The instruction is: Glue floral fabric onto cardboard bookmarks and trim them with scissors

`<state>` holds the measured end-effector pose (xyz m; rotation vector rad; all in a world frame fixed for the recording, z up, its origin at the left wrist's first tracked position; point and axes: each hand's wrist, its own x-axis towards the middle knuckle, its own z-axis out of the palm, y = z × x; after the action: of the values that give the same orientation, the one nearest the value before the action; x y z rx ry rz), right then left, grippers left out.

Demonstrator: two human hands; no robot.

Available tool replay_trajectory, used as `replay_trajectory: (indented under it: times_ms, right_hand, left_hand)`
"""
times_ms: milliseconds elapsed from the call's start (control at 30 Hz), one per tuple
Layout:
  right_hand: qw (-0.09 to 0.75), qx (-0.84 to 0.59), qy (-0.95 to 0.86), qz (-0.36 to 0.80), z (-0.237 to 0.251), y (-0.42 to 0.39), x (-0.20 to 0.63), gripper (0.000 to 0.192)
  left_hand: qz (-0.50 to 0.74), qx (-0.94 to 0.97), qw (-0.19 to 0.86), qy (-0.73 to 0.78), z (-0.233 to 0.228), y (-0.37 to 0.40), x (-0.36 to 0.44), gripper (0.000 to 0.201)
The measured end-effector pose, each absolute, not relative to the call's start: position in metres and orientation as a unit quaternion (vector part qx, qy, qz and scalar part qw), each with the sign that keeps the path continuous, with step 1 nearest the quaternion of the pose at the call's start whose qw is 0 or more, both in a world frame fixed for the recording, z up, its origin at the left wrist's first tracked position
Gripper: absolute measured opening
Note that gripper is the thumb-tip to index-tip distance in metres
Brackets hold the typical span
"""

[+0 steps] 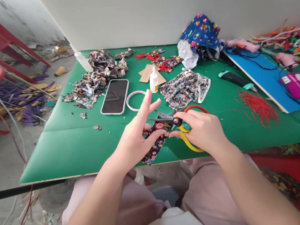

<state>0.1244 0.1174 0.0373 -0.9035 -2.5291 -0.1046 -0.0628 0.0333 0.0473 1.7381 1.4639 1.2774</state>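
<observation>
My left hand (pixel 138 132) holds a strip of dark floral fabric (pixel 155 145) between thumb and lower fingers, with the index and middle fingers stretched out. My right hand (pixel 202 129) grips scissors (pixel 180 121) with one red and one yellow handle loop. The black blades point left and meet the fabric strip's upper end. Both hands hover over the near edge of a green table (pixel 68 145).
On the table lie a phone (pixel 115 96), a white ring (pixel 135 100), a small glue bottle (pixel 153 79), floral fabric pieces (pixel 185 87), a scrap pile (pixel 96 79), red thread (pixel 256 105), a teal-black cutter (pixel 235 79), a blue board (pixel 267 78) and a pink device (pixel 297 84).
</observation>
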Motion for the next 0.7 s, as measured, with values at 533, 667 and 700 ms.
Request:
replay_trajectory:
  times_ms: [533, 667, 700]
  right_hand:
    - [0.219, -0.34, -0.914, -0.034, 0.0393, 0.1142, 0.124, 0.045]
    - [0.22, -0.337, -0.915, -0.036, 0.0395, 0.1139, 0.1243, 0.043]
    - [0.223, -0.336, -0.914, -0.035, 0.039, 0.114, 0.1243, 0.042]
  left_hand:
    - [0.477, 0.65, 0.262, 0.53, 0.047, 0.034, -0.0616, 0.088]
    - [0.47, 0.656, 0.255, 0.533, 0.0467, 0.0341, -0.0619, 0.088]
    - [0.467, 0.657, 0.253, 0.534, 0.0466, 0.0342, -0.0617, 0.089]
